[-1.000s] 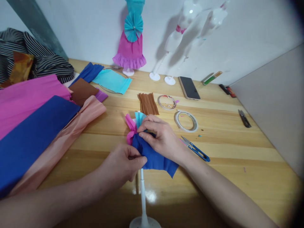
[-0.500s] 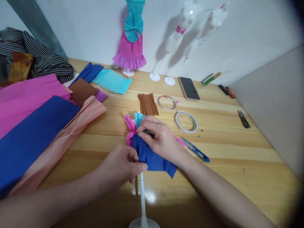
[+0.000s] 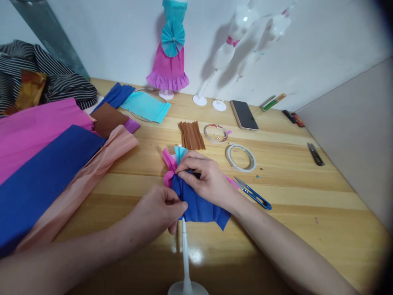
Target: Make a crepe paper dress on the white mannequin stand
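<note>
A small white stand [image 3: 186, 254] tilts toward me, and its upper part is wrapped in crepe paper. Blue crepe paper [image 3: 202, 207] hangs around it, with a pink crepe paper bow [image 3: 168, 166] and a light-blue crepe piece [image 3: 180, 152] above. My right hand [image 3: 204, 172] pinches the gathered top edge of the blue paper beside the pink bow. Lower down on the left, my left hand [image 3: 166, 207] grips the blue paper between thumb and fingers. Whatever form the stand carries is hidden by paper and hands.
Blue-handled thread snips [image 3: 253, 193] lie right of my right hand, near a tape roll [image 3: 240, 157]. Brown pleated paper [image 3: 192, 135] and a phone [image 3: 244, 115] lie behind. Crepe sheets [image 3: 46, 176] cover the left side. A dressed mannequin [image 3: 170, 61] stands by the wall.
My left thumb has shifted slightly up and left along the blue paper, whose folds lie a little differently. My right hand keeps its pinch in nearly the same place.
</note>
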### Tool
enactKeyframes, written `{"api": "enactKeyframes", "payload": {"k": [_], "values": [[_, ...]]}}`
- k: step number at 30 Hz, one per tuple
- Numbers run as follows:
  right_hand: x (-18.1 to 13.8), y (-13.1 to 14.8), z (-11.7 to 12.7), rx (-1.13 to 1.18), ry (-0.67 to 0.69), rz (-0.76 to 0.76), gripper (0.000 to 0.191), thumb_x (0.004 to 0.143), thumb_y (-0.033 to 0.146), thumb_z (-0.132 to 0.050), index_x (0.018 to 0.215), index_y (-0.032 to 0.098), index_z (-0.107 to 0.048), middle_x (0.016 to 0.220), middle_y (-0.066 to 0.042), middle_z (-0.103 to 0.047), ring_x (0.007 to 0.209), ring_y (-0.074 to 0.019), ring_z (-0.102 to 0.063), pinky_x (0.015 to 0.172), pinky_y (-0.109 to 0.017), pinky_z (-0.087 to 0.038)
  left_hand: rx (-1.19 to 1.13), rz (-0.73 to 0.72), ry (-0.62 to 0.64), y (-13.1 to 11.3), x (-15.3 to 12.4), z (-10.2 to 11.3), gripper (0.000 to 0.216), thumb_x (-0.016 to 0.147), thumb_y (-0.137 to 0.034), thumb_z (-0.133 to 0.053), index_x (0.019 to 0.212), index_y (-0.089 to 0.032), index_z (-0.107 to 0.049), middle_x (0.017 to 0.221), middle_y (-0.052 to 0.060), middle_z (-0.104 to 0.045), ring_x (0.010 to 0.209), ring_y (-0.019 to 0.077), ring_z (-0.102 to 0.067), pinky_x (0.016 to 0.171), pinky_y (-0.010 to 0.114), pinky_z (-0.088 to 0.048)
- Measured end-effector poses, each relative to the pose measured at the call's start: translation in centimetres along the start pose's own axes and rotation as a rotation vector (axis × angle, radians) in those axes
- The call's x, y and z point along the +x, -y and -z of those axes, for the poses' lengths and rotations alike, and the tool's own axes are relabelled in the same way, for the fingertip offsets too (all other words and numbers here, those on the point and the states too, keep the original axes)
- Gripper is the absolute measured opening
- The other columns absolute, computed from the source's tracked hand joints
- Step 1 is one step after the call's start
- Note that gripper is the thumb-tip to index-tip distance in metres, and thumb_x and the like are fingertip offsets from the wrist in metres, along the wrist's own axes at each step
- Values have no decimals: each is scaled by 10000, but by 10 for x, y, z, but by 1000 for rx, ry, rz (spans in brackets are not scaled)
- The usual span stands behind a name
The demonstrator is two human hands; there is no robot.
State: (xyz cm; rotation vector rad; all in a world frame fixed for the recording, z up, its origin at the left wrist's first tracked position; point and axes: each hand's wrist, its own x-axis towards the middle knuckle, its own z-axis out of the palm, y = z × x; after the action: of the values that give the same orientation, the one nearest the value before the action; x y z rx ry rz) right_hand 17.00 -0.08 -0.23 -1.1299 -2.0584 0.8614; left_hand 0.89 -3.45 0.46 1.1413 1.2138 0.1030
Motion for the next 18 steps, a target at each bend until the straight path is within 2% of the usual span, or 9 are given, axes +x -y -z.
{"api": "enactKeyframes", "payload": {"k": [5, 12, 15, 18], "values": [[1, -1, -3, -4, -19, -15, 177, 838, 86, -540, 688, 170, -582, 756, -26, -561, 766, -155, -543, 712, -289, -425, 77, -2, -92, 4, 1, -1, 246, 686, -257, -531, 469, -190, -436, 388, -49, -471, 382, 71, -339, 433, 229, -243], [2, -5, -8, 49, -100, -22, 158, 815, 92, -550, 686, 170, -600, 714, -14, -562, 713, -146, -540, 672, -281, -421, 100, -93, -160, 10, 4, -2, 170, 631, -267, -573, 519, -180, -478, 397, -63, -472, 392, 73, -386, 419, 210, -254], [2, -6, -5, 106, -54, 9, 126, 817, 97, -556, 787, 167, -657, 789, -33, -600, 772, -155, -569, 723, -300, -443, 92, -80, -147, 10, 0, 0, 173, 641, -299, -585, 547, -176, -508, 404, -58, -487, 382, 73, -373, 403, 210, -236], [1, -6, -2, 120, -2, 51, 143, 810, 99, -569, 859, 167, -685, 870, -54, -607, 841, -169, -579, 782, -330, -449, 113, -118, -151, 7, -7, 2, 298, 710, -390, -558, 511, -174, -509, 412, -29, -504, 383, 80, -380, 407, 220, -244]]}}
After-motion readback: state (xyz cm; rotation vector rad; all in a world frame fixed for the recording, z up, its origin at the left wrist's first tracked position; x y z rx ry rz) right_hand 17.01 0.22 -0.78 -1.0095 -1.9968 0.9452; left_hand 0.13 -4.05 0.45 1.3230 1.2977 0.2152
